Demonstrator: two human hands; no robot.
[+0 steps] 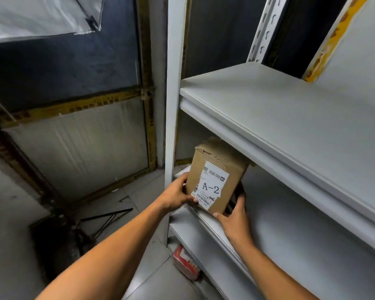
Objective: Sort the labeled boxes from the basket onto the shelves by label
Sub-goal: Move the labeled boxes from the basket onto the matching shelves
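Observation:
A brown cardboard box (217, 169) with a white label reading "A-2" stands upright at the left front corner of a grey metal shelf (290, 224). My left hand (178, 194) grips the box's left side, thumb on the front near the bottom. My right hand (236, 217) holds the lower right corner, fingers wrapped round the right side. The box's top sits just under the shelf above (279, 109). The basket is out of view.
A white upright post (173, 105) of the rack stands just left of the box. A red and white box (185, 265) lies on the lowest level. A black stand (104, 219) lies on the tiled floor to the left.

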